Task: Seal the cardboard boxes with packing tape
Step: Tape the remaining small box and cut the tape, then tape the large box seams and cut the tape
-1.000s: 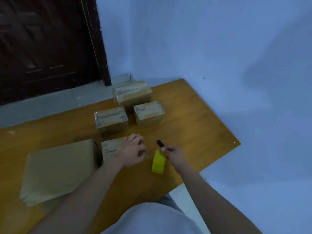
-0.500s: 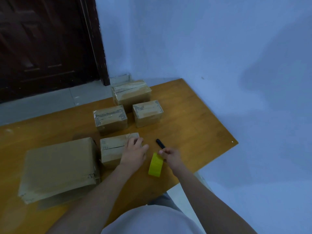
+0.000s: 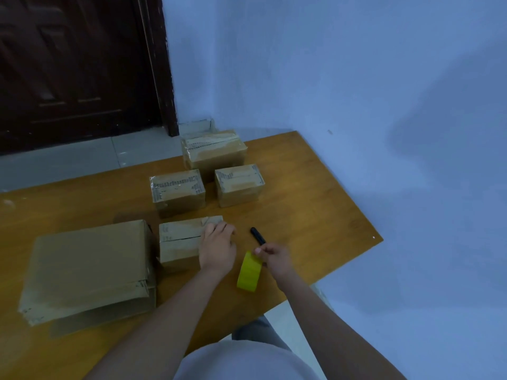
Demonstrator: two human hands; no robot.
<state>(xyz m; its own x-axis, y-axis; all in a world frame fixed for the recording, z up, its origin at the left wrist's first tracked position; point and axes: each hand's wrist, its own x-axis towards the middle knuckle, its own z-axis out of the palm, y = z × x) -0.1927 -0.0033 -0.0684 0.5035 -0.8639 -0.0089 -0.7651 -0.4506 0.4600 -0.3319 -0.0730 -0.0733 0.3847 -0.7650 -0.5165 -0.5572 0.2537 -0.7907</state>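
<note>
I am standing at an orange-brown wooden worktop [image 3: 301,204] pushed into the corner of a room with pale blue walls [image 3: 329,64]; beyond its far edge lie grey floor tiles [image 3: 68,160] and a dark brown panelled door [image 3: 68,64]. Five cardboard boxes sit on the wood, all with flaps down, so I cannot see what any of them holds. The farthest box [image 3: 215,150] stands at the far edge, its top glossy with clear tape. Just in front of it are two smaller taped boxes, one to the left [image 3: 177,192] and one to the right [image 3: 239,185], apart from each other. A big flat box [image 3: 87,267] lies near my left, with another sheet of cardboard sticking out beneath it. Just beside it on the right is the small box [image 3: 179,242] I am working on, its top seam showing as a dark slit. My left hand [image 3: 218,249] rests on its right end, fingers relaxed over the top. My right hand [image 3: 274,257] pinches the top of a yellow tape roll [image 3: 249,271] standing on edge on the worktop, just right of that box. A black pen-like tool [image 3: 258,235] lies just beyond my right fingers.
</note>
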